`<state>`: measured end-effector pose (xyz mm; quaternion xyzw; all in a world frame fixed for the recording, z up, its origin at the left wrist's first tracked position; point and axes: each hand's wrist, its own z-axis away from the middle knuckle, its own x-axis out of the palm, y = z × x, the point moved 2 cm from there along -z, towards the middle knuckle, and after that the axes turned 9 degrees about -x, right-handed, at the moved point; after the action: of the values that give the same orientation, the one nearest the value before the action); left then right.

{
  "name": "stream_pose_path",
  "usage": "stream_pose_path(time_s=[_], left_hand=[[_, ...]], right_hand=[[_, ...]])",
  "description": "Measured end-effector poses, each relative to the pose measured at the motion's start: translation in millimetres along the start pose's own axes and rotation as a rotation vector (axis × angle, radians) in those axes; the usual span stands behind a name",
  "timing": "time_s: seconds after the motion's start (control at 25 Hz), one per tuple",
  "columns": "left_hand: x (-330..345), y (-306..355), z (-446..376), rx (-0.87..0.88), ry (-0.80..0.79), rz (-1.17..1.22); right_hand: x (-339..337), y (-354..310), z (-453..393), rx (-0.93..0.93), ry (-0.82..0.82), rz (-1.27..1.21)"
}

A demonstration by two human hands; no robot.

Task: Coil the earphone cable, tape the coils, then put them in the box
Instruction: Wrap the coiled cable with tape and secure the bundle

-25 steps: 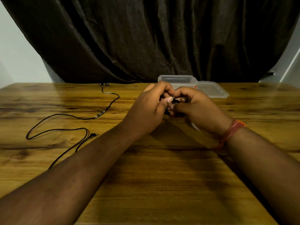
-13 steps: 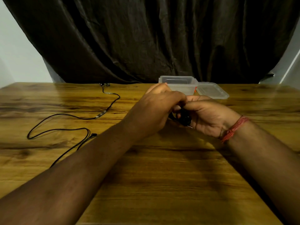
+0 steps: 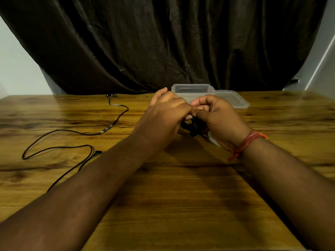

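A small black coiled earphone cable (image 3: 194, 126) is held between both hands above the middle of the wooden table (image 3: 181, 187). My left hand (image 3: 163, 120) pinches it from the left, and my right hand (image 3: 217, 118) grips it from the right, fingers curled over it. Most of the coil is hidden by the fingers. A pale strip, perhaps tape (image 3: 214, 141), shows under my right hand. A second black earphone cable (image 3: 72, 142) lies loose and uncoiled on the left of the table. The clear plastic box (image 3: 192, 89) stands just behind the hands.
The box's clear lid (image 3: 233, 101) lies flat to the right of the box. A dark curtain (image 3: 163, 42) hangs behind the table's far edge. A red thread band (image 3: 246, 142) circles my right wrist.
Both hands have turned the coil between them; my right hand rolled from palm-up back over the coil, and the hands stayed together in the same spot.
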<state>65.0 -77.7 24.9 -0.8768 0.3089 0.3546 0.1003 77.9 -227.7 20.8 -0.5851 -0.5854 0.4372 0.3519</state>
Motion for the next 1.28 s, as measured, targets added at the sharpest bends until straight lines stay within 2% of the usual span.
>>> stream_pose_path(time_s=[0.36, 0.56, 0.64, 0.8, 0.88, 1.08, 1.28], left_hand=[[6.5, -4.8, -0.6, -0.131, -0.105, 0.003], [7.3, -4.8, -0.9, -0.123, -0.143, -0.057], [9.0, -5.0, -0.9, -0.141, -0.154, 0.014], [8.0, -3.2, 1.7, -0.295, -0.162, 0.326], [6.9, -2.4, 2.9, -0.347, -0.161, 0.406], [7.3, -3.8, 2.9, -0.359, -0.192, 0.551], [8.7, -4.6, 2.6, -0.576, -0.268, 0.76]], right_hand=[[-1.7, 1.4, -0.5, -0.11, 0.029, 0.173], [1.0, 3.5, -1.2, -0.141, 0.055, 0.134], [1.4, 5.0, -1.6, -0.133, 0.062, 0.109], [1.1, 8.0, -3.4, -0.124, 0.085, 0.081], [0.6, 8.9, -3.7, -0.136, 0.1, 0.081], [0.7, 8.6, -1.4, -0.162, 0.106, 0.058], [0.9, 8.7, -1.3, -0.217, 0.097, 0.105]])
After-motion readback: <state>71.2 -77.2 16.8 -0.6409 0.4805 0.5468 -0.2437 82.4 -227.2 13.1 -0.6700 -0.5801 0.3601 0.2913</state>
